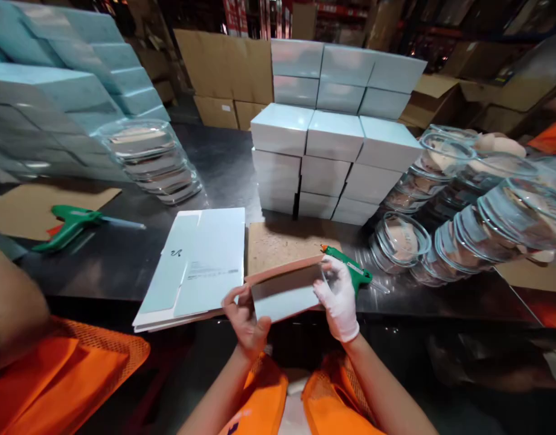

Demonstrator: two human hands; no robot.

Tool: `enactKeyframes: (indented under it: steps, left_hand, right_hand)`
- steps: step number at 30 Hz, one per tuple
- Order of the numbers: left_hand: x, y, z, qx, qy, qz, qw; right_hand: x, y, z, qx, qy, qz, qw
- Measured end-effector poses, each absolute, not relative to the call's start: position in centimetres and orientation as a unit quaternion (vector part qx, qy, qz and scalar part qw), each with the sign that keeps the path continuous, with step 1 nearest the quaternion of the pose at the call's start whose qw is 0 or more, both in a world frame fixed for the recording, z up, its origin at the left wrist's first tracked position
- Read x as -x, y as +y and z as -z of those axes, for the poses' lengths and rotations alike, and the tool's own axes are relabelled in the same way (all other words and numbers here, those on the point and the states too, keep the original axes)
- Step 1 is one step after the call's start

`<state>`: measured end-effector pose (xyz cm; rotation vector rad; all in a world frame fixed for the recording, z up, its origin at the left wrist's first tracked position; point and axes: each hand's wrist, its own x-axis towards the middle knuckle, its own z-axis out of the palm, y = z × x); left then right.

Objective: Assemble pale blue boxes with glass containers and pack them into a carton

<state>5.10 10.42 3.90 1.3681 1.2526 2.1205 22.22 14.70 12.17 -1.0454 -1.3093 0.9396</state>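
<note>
My left hand (pixel 247 319), bare, grips the left end of a partly folded cardboard box (pixel 287 297) at the table's front edge. The box has a light inner face and a brown flap standing along its far side. My right hand (pixel 340 297), in a white glove, has its fingers closed on the right end of the same box. Just behind the right hand lies a green glue gun (pixel 360 273) with an orange tip, partly hidden by the glove. A brown cardboard sheet (pixel 282 238) lies beyond the box. To the left rests a pile of flat, pale blue-white box blanks (pixel 205 260).
White boxes (pixel 334 139) are stacked at the back centre, more pale boxes (pixel 92 66) at the left. Clear round containers (pixel 151 157) stand left, others (pixel 399 238) right. Another green glue gun (pixel 73 226) lies near a person's arm (pixel 15 308) at left.
</note>
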Motion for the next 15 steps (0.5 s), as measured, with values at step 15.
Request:
enactKeyframes:
  steps: [15]
  left_hand:
    - [-2.3,11.6,-4.3,-0.646,0.381,-0.661,0.023]
  right_hand:
    - [-32.2,15.5,-10.8,0.824,-0.439,-0.287,0.214]
